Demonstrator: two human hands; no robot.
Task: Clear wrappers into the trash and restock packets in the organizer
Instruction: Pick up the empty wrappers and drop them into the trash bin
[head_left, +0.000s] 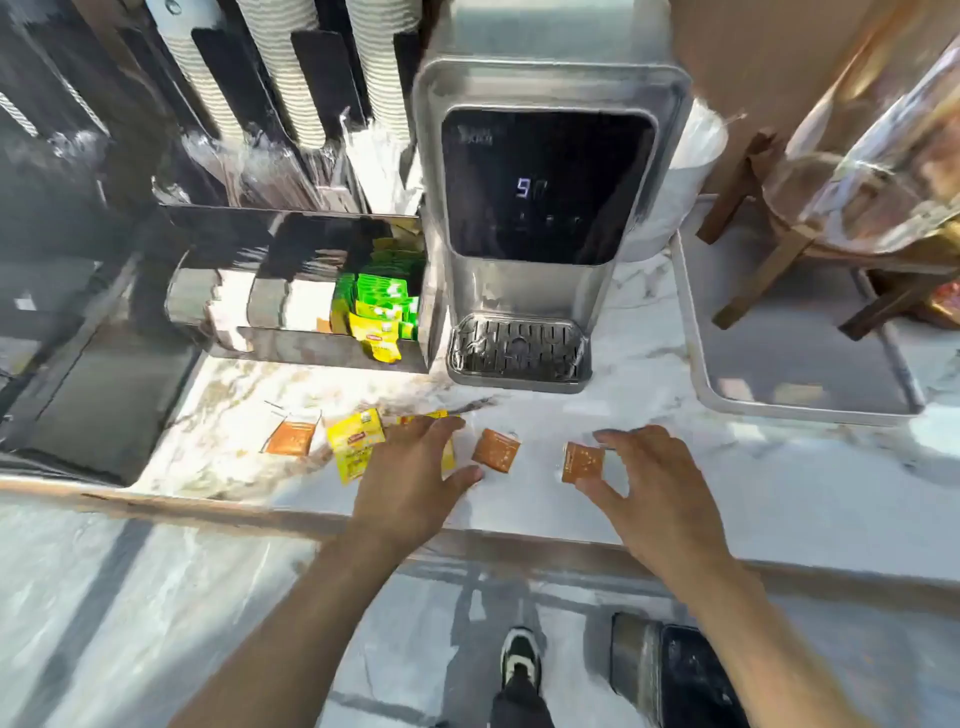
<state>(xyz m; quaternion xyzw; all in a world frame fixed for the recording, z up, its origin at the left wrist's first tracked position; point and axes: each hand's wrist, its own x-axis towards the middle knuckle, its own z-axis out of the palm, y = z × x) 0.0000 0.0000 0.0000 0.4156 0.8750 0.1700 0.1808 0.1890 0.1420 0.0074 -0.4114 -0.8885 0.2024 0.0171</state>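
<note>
Gathering step: small brown square packet (583, 462) being pinched by right hand (657, 491) before steel water dispenser (540, 218); left hand (410, 480) spread, ungrasping. Next: carrying to black organizer (322, 291).

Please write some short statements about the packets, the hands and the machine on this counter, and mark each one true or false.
1. The right hand touches a brown packet. True.
2. The organizer holds only brown packets. False: green and yellow packets fill its right end.
3. The dispenser display shows a lit number. True.
4. A cup stands on the drip tray. False: nothing stands on it.
5. The left hand lies over yellow packets. True.
6. The metal tray holds loose packets. False: none show on it.
</note>
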